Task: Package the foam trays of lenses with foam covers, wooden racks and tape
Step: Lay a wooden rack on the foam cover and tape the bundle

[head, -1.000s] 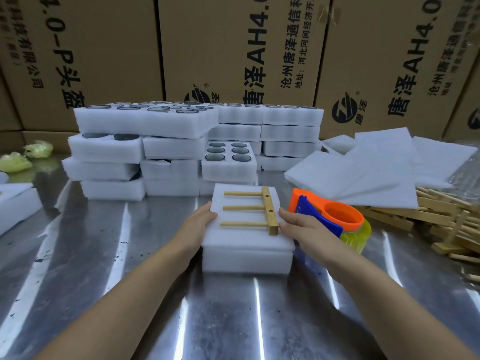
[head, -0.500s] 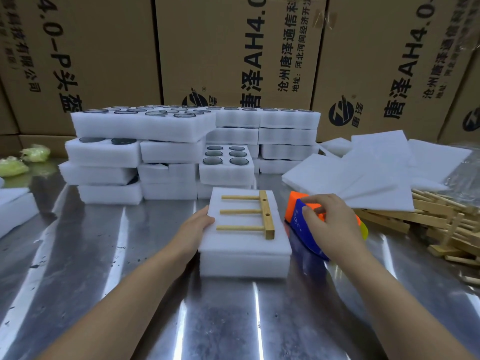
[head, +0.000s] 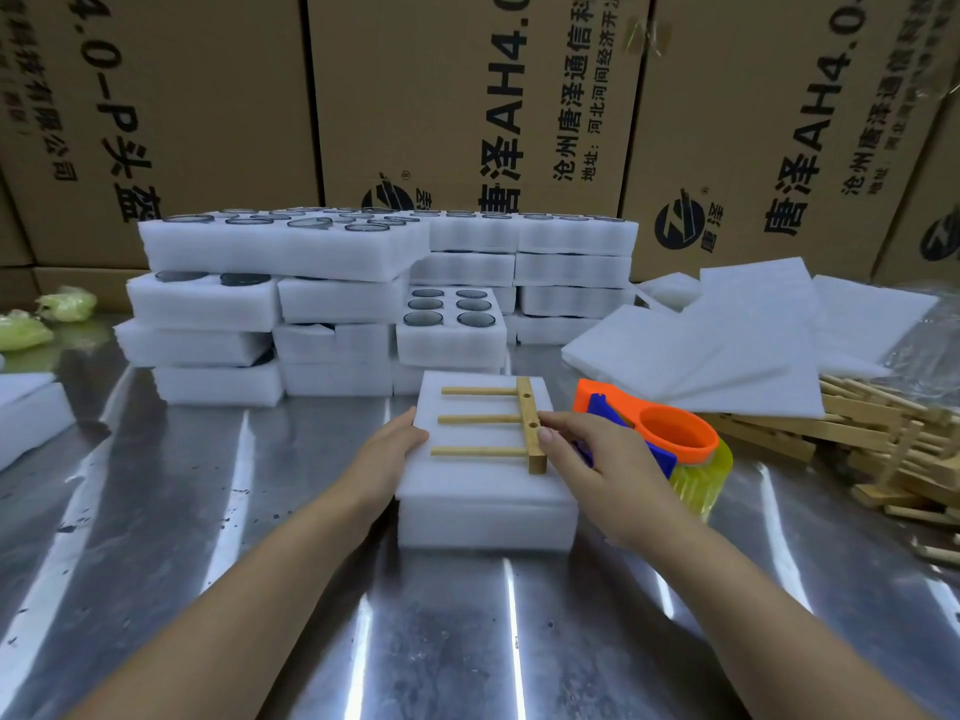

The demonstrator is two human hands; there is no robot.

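So, dead centre on the steel desk (head: 249, 589) sits a foam tray (head: 488, 530) with a foam cover (head: 478, 478) laid on top, slightly offset from it. A wooden rack (head: 531, 426) lies flat on the cover: its crossbar is along the 3 o'clock side and three dowels point toward 9 o'clock.

The left hand (head: 387, 454) is up against the cover's 9 o'clock edge with the thumb on top. The other fingers are tucked out of sight, so I can't tell if they're curled. The right hand (head: 597, 459) comes in from 3 o'clock, its fingers (head: 558, 419) fairly straight and a bit apart, tips touching the side of the crossbar and not wrapped around it.

Just beside that hand at 3 o'clock is an orange and blue tape dispenser (head: 670, 433) with a yellowish roll. At 12 and 11 o'clock are stacks of foam trays (head: 280, 252), some with dark round lenses (head: 449, 306) showing. Loose foam covers (head: 727, 345) are fanned out at 2 o'clock, next to a heap of wooden racks (head: 883, 444). Cardboard boxes (head: 208, 96) wall off the back, and yellow-green bundles (head: 65, 304) sit at 10 o'clock.
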